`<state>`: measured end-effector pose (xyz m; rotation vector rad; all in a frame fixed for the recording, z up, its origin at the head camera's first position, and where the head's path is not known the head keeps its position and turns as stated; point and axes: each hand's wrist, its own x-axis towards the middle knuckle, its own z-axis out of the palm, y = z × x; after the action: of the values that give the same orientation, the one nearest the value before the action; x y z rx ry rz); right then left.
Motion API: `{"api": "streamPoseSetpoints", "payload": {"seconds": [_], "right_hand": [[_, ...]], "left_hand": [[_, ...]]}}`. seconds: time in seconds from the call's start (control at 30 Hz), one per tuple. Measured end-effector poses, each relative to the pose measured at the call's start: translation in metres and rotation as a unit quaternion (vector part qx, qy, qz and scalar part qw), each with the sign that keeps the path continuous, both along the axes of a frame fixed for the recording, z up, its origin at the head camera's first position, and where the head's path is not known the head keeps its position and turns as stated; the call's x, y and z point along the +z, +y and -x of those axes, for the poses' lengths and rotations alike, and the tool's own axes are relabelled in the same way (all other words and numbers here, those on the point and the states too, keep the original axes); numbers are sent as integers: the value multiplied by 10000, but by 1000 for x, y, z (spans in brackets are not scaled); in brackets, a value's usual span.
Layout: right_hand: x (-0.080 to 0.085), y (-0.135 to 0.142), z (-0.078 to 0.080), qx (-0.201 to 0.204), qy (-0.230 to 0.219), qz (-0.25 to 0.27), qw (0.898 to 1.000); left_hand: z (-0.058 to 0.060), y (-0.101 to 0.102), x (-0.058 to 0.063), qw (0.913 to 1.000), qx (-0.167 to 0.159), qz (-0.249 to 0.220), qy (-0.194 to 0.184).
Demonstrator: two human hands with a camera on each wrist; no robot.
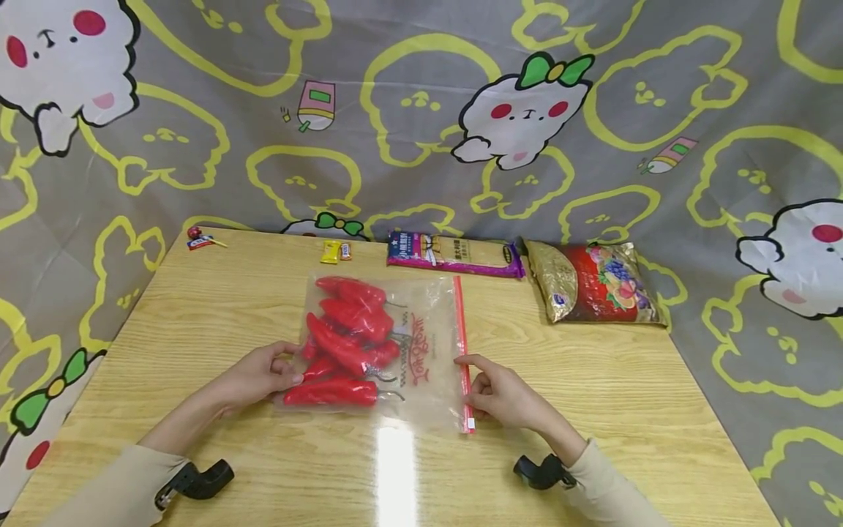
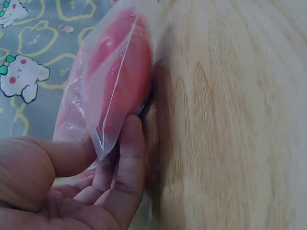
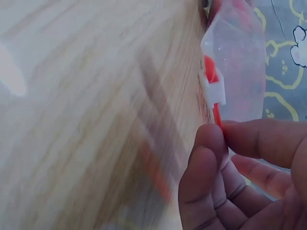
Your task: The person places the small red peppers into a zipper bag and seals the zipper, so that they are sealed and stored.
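Note:
A frosted zip bag (image 1: pixel 435 293) lies across the middle of the table, with several red chili peppers (image 1: pixel 352 322) inside its left part. Its red zip edge (image 1: pixel 460 322) faces right, and a white slider (image 3: pixel 216 92) sits at the near end of that edge. My left hand (image 1: pixel 260 377) pinches the bag's lower left edge between thumb and fingers; the left wrist view shows the bag's corner (image 2: pixel 103 148) in that grip. On the other side, my right hand (image 1: pixel 503 391) pinches the red zip edge a little beyond the slider.
Along the table's back stand a purple-edged noodle pack (image 1: pixel 454 252) and a gold and red fruit-printed bag (image 1: pixel 599 282). Small yellow and orange wrapped sweets (image 1: pixel 331 251) lie left of them. A lollipop (image 1: pixel 195 233) and a wrapped candy are at the far left corner. Patterned cloth (image 1: pixel 408 146) surrounds the table.

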<state>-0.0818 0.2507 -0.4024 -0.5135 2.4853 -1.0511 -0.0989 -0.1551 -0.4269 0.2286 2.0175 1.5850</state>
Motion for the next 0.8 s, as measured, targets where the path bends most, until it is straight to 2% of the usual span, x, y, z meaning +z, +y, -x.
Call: {"api": "streamPoseSetpoints", "payload": {"seconds": [0.1, 0.23, 0.43, 0.53, 0.57, 0.63, 0.73, 0.8], "right_hand": [[0, 1, 0, -44, -30, 56, 10000], [-1, 2, -1, -3, -109, 137, 9998], [0, 4, 0, 19, 56, -23, 10000], [5, 7, 2, -16, 283, -209, 9994], [8, 8, 3, -59, 378, -252, 9990], [15, 9, 5, -194, 613, -311, 9974], [28, 6, 7, -487, 1122, -285, 9921], [38, 2, 9, -698, 1609, -247, 9842]], "left_hand": [[-1, 0, 0, 9998, 116, 57, 142], [-2, -1, -1, 9997, 85, 123, 176], [-4, -2, -2, 9989, 42, 413, 198], [-6, -3, 4, 9937, 30, 923, 631], [-7, -3, 7, 9890, 62, 1178, 897], [-8, -1, 17, 9713, 230, 1753, 1593], [-9, 6, 35, 9248, 623, 2560, 2744], [-9, 14, 48, 8941, 869, 2867, 3329]]}}
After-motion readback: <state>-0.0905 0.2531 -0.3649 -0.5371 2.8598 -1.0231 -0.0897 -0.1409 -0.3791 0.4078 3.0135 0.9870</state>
